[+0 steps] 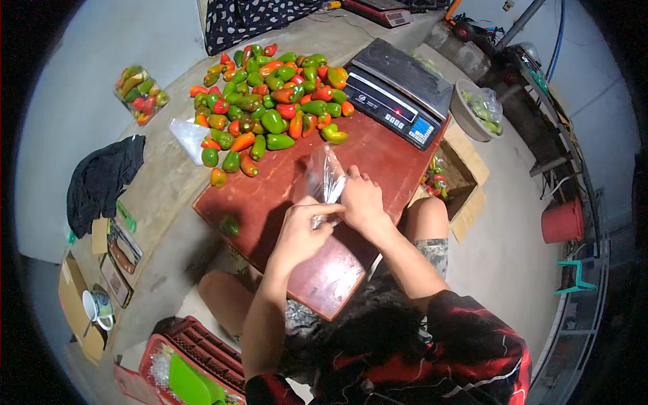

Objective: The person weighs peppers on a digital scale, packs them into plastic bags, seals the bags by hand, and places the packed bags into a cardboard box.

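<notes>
1 clear bag [327, 177] lay btwn 2 hands: L hand [302, 231] pinched its near part, R hand [363, 200] curled on its R side. Dozens of peppers [273, 122], too heaped for exact ct, sat beyond; 1 scale [398, 91] far R. Red board [329, 278] had open room L, near edge below hands.

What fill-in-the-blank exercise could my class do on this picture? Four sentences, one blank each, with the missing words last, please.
The left hand and right hand hold a clear plastic ____ over the table. Many green, red and orange ____ lie in a heap beside the scale. The bucket at the far right is coloured ____. Right of the table, a cardboard ____ stands open.

Missing words: bag; peppers; red; box.
</notes>
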A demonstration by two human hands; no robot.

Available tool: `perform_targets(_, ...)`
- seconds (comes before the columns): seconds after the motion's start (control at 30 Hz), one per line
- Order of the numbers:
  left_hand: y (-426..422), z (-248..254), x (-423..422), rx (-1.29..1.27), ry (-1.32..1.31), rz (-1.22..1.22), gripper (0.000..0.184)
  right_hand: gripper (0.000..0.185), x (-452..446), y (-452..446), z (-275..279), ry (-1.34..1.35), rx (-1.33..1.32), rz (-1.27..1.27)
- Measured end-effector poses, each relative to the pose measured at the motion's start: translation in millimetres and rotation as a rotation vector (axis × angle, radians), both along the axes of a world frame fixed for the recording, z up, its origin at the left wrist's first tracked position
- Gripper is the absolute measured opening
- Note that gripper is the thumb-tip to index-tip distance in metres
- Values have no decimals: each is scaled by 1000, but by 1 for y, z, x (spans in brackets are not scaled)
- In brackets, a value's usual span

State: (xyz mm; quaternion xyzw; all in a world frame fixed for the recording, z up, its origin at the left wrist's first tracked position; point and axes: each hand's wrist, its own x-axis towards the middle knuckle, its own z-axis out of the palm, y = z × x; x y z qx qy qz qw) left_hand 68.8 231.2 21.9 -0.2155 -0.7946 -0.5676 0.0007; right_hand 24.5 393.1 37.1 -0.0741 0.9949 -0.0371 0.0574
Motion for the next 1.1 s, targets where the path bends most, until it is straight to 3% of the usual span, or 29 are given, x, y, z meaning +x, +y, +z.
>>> perform_targets(0.1,-4,3,-11,-372,66,452,44,84,1,-9,10,-8,28,73)
perform_targets(0.2,-16,2,-27,-544,85,584,52,70,-21,-8,23,-50,-85,211)
perform_targets(0.27,-24,4,-33,-555,45,605,57,64,-68,7,34,-400,-556,423)
perform_targets(0.33,-32,1,-41,-408,66,658,59,67,-128,20,25,-312,-770,414)
perform_targets(0.4,-42,-5,-47,-418,100,648,54,86,-190,29,24,150,-622,530)
perform_targets(0.47,-49,-13,-53,-362,61,589,50,114,-228,25,33,218,-364,250)
perform_targets(0.53,-51,-12,-59,-303,30,556,49,133,-269,15,37,85,-141,172)
perform_targets(0.6,-55,-12,-64,-282,15,506,49,135,-294,2,46,-47,10,106)
perform_targets(0.77,-68,-14,-77,-222,-82,399,49,138,-340,-11,38,-365,20,42)
perform_targets(0.87,-73,-6,-80,-239,-147,374,57,136,-337,-11,39,-435,-141,-12)
perform_targets(0.93,-77,-19,-82,-247,-121,375,57,133,-342,-7,32,-440,-154,1)
perform_targets(1.0,-79,-30,-83,-262,87,388,57,132,-338,-5,31,-388,-162,1)
perform_targets(1.1,-75,-12,-81,-250,-87,373,56,130,-329,-5,22,-265,-68,15)
